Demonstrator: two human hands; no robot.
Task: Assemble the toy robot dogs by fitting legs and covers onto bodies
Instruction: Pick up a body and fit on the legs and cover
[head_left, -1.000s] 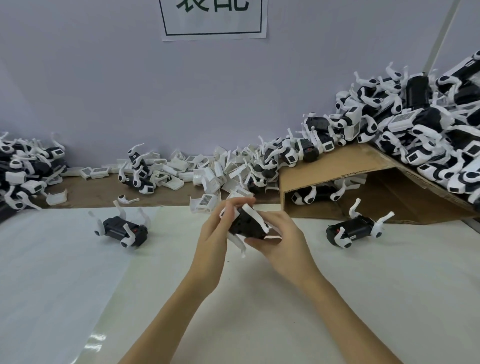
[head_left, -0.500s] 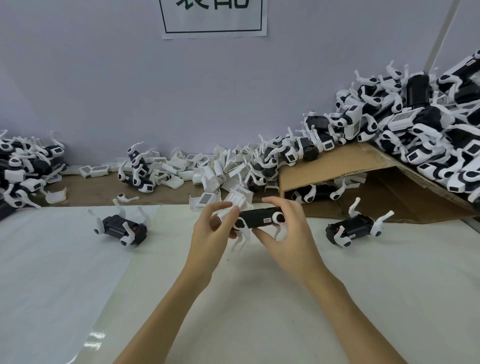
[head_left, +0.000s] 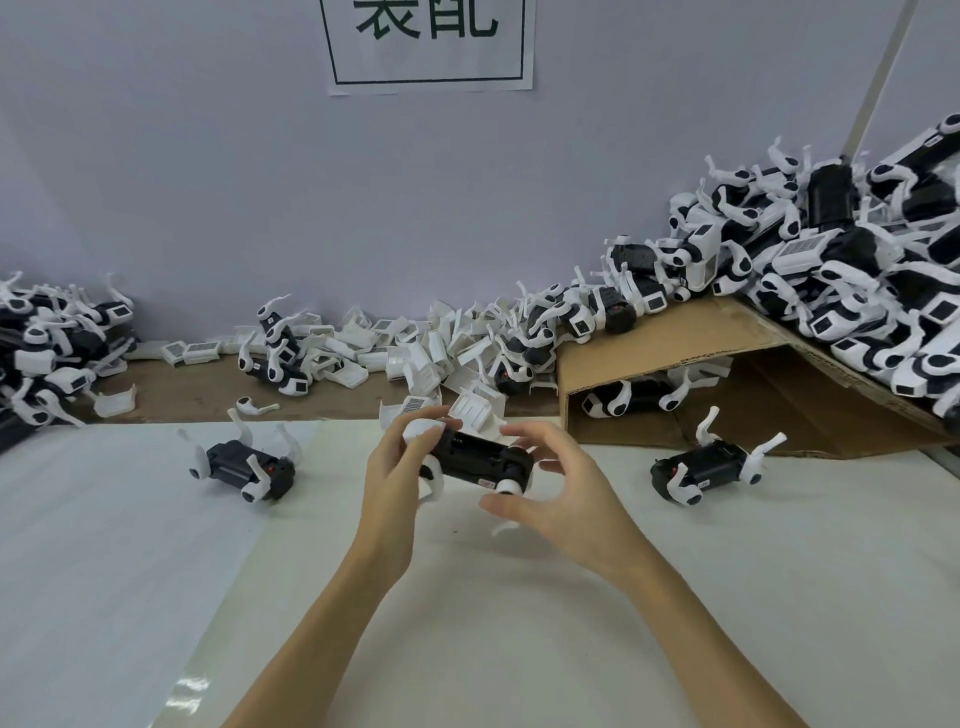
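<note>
Currently left hand (head_left: 397, 467) grips one end of a black toy dog body (head_left: 475, 460), fingers curled over a white leg joint (head_left: 422, 430) at that end. Right hand (head_left: 558, 491) cups the other end, fingers curved round it with thumb under; actual contact unclear. Body held above the desk (head_left: 519, 623) between both hands, long axis running left-right, tilted slightly down toward the right hand. White legs (head_left: 435, 480) hang below it. Left of the left hand, well apart, a second dog body (head_left: 244, 465) lies on the desk with legs up. Right of the right hand, a third dog body (head_left: 704, 467) lies near a cardboard box (head_left: 675, 338). Beyond the hands, a heap of white covers (head_left: 415, 348). Piled dogs (head_left: 857, 270) sit on the box.
</note>
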